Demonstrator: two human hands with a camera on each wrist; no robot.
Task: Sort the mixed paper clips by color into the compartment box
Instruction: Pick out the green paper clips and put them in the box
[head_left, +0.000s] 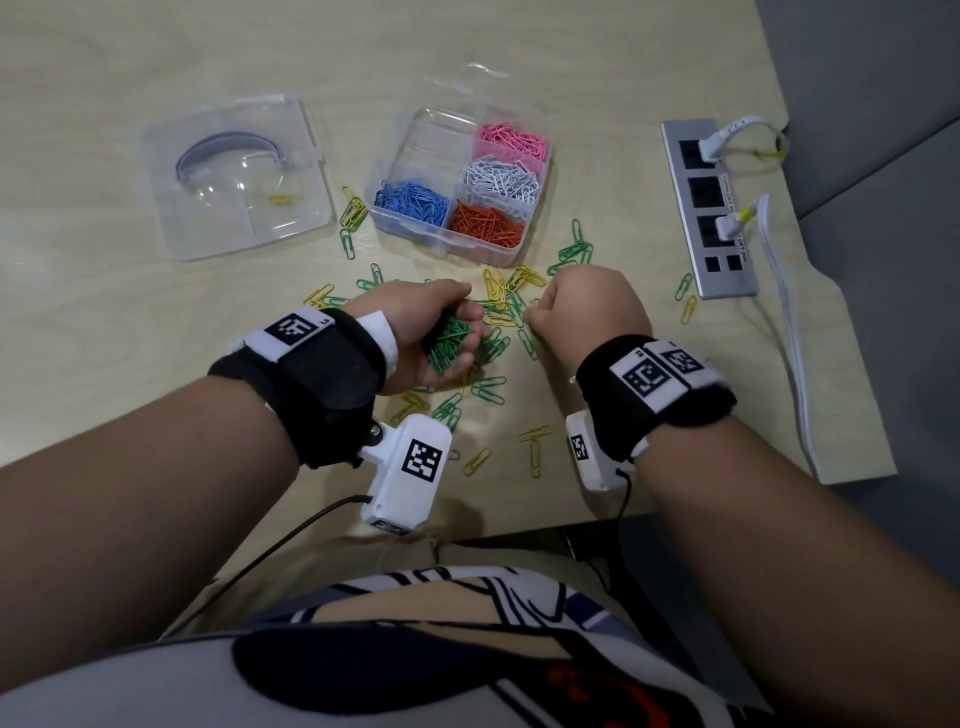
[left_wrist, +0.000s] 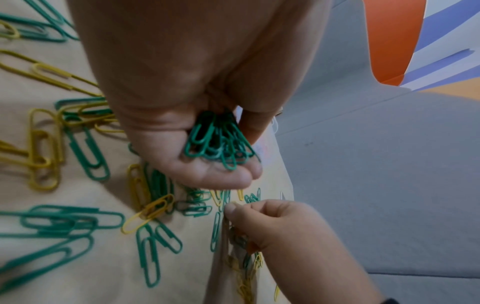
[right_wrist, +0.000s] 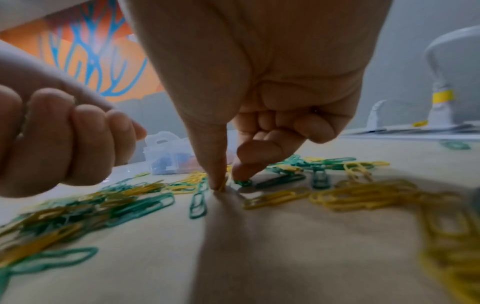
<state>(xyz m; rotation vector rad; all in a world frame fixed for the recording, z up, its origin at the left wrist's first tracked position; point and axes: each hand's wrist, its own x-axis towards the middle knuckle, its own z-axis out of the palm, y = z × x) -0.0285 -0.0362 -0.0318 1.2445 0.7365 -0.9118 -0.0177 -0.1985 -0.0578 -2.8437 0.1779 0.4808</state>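
My left hand (head_left: 441, 332) hovers just above the table and grips a bunch of green paper clips (left_wrist: 221, 144) in its curled fingers. Right beside it, my right hand (right_wrist: 228, 181) reaches down to the table, thumb and index finger pinching one end of a green clip (right_wrist: 242, 182). Its other fingers are curled in. Loose green and yellow clips (head_left: 498, 306) lie scattered around both hands. Behind them stands the clear compartment box (head_left: 441, 239), holding pink (head_left: 514, 140), white (head_left: 501, 179), blue (head_left: 413, 200) and orange clips (head_left: 485, 223) in separate compartments. Its back left compartment (head_left: 441, 135) looks empty.
A clear plastic lid (head_left: 234, 176) with one yellow clip lies at the back left. A grey power strip (head_left: 706, 208) with white plugs sits on the right, and its white cable (head_left: 789, 332) runs along the table's right edge. The front table edge is close to my wrists.
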